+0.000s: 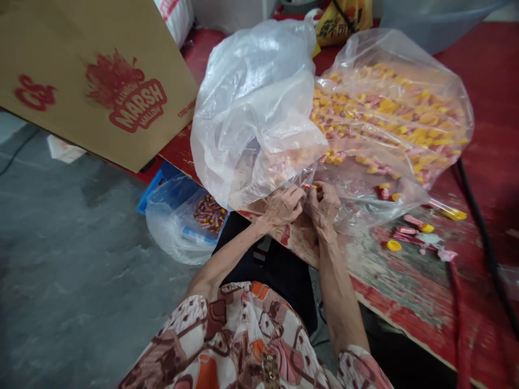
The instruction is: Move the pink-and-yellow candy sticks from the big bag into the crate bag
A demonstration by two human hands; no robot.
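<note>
My left hand [286, 205] and my right hand [325, 206] are close together at the table's front edge, fingers bent in a pinch. Between their fingertips is a small red piece with a yellow cap [307, 186]; its lower part is hidden by the fingers. Just behind the hands, a large clear plastic bag [251, 102] bulges up on the left. To its right, a clear bag of small yellow-capped red pieces [385, 119] spreads over the table.
Loose pieces [413, 229], a yellow cap [393, 246] and a clear tube with a yellow end [448, 209] lie at right. A black cable [482, 227] crosses the red table [490, 108]. Left are a cardboard box [93, 70] and, lower, a bag-lined blue crate [156, 186].
</note>
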